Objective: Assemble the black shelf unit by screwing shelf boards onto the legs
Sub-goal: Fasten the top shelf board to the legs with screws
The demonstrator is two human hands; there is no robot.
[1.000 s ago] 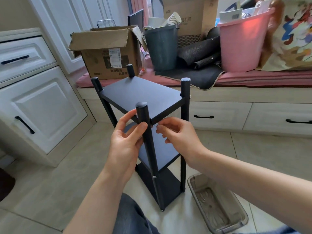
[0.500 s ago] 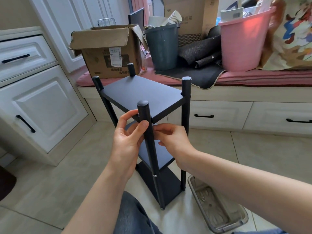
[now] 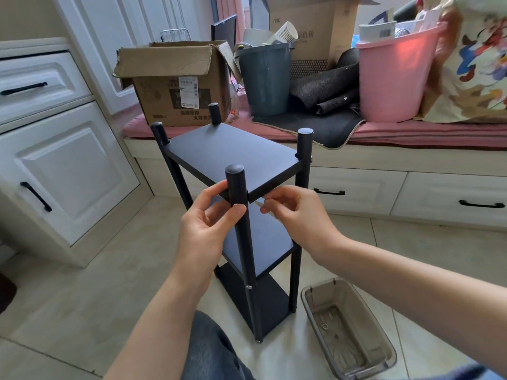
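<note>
The black shelf unit stands upright on the tile floor, with a top board [image 3: 233,152], a middle board [image 3: 263,242] and a bottom board [image 3: 263,303] between four round legs. My left hand [image 3: 203,231] grips the near front leg [image 3: 248,256] just under the top board, thumb across the leg's front. My right hand [image 3: 299,215] is close on the leg's right side, below the top board's front edge. Its thumb and forefinger pinch something small that I cannot make out. A silver screw head [image 3: 249,287] shows lower on the same leg.
A clear plastic tray [image 3: 307,303] with small hardware lies on the floor right of the shelf. Behind stands a bench with drawers [image 3: 356,190] carrying a cardboard box [image 3: 175,86], a grey bucket [image 3: 264,78] and a pink bucket [image 3: 392,75]. White cabinets [image 3: 68,171] line the left.
My right hand's fingertips moved in to the leg and drew back slightly, staying pinched. My left hand keeps its hold and the shelf has not moved.
</note>
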